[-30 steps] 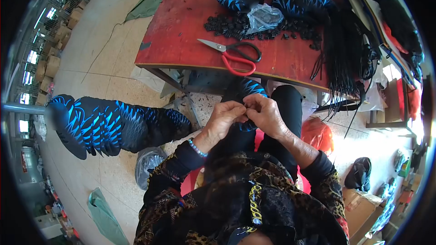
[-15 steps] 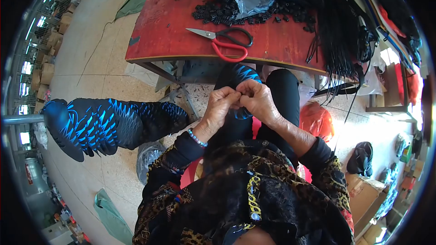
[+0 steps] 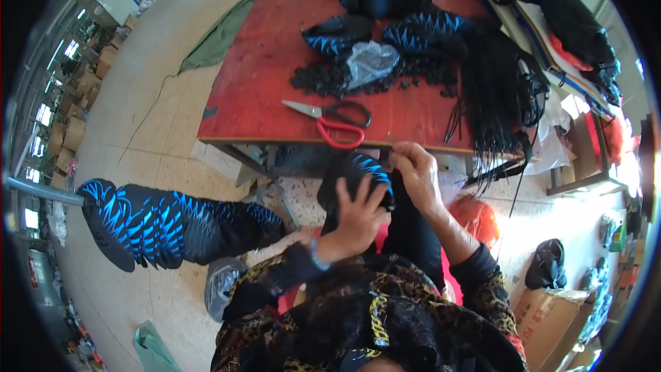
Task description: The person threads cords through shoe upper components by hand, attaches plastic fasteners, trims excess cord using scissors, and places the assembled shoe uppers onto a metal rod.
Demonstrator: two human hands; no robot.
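Note:
A black shoe upper with blue lacing [image 3: 372, 167] rests on my lap, just in front of the table edge. My left hand [image 3: 356, 222] lies over its near side with fingers spread, slightly blurred, and grips nothing that I can see. To the right of the upper, my right hand [image 3: 418, 178] is raised near the table edge with thumb and fingers pinched together. Whatever is between those fingertips is too small to make out. Scissors [image 3: 330, 120] with red and black handles lie on the table just beyond my hands.
On the red table [image 3: 255, 76] are small black plastic pieces [image 3: 317, 79], a clear plastic bag [image 3: 372, 63], more uppers [image 3: 427, 33] and a bundle of black laces [image 3: 492, 96]. A row of blue-laced uppers [image 3: 155, 224] hangs on a metal bar [image 3: 45, 191] at left.
My hands were together over the upper and are now apart. The left has opened and come back towards me; the right has moved slightly right, still pinched. The view has tilted up.

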